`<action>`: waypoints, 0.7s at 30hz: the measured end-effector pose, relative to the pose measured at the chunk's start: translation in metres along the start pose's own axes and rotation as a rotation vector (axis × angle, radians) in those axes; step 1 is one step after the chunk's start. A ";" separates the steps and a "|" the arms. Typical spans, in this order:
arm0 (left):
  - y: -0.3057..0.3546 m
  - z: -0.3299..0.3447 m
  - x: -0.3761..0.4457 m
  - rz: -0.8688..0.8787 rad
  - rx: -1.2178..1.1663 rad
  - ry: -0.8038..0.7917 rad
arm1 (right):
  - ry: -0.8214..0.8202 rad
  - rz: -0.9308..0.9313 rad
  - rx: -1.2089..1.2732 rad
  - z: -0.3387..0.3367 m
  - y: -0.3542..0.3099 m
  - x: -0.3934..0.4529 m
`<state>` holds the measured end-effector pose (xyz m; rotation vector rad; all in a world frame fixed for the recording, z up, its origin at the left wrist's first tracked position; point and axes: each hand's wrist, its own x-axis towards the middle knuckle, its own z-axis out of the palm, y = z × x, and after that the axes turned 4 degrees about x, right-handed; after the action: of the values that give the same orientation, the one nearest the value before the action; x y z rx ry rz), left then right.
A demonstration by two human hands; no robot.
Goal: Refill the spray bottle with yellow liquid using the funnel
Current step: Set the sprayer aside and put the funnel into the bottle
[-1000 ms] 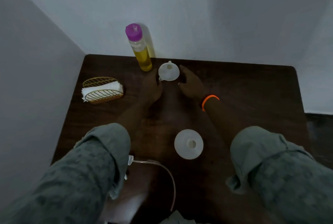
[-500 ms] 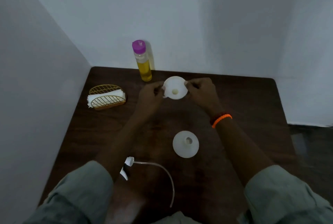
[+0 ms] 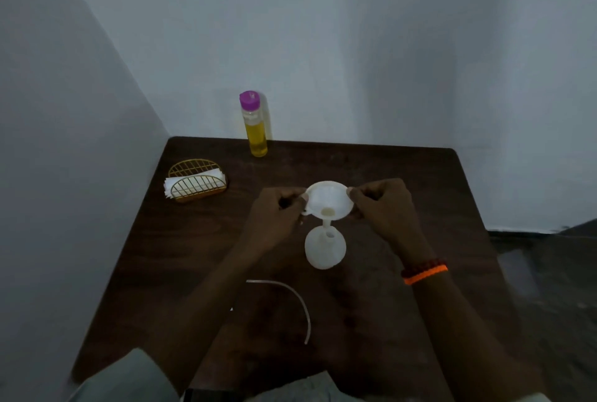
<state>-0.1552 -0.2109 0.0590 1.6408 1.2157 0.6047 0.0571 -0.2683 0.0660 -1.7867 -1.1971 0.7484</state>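
A dark wooden bench (image 3: 403, 181) is carrying a yellow-liquid bottle (image 3: 255, 125) and a napkin holder (image 3: 196, 182). A white spray bottle (image 3: 324, 249) and a curved tube (image 3: 298, 299) are lying nearer.

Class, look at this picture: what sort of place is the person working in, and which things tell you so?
Probably a plain room at home, at a small table pushed into a corner. The clues: a dark wooden table against bare pale walls, a gold wire napkin holder, and a purple-capped bottle of yellow liquid.

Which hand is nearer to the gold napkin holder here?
Left. The left hand pinches the funnel's near-side rim, just right of the napkin holder. The right hand grips the opposite rim, farther away.
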 end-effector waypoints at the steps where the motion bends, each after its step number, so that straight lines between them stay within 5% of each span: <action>1: -0.001 0.002 -0.003 0.008 0.009 -0.001 | 0.004 -0.002 -0.009 0.000 0.002 -0.004; 21: -0.022 0.026 -0.016 0.034 0.146 -0.043 | -0.024 0.033 -0.058 0.005 0.034 -0.035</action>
<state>-0.1491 -0.2356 0.0312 1.7901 1.2271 0.5090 0.0543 -0.3058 0.0347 -1.8539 -1.2188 0.7631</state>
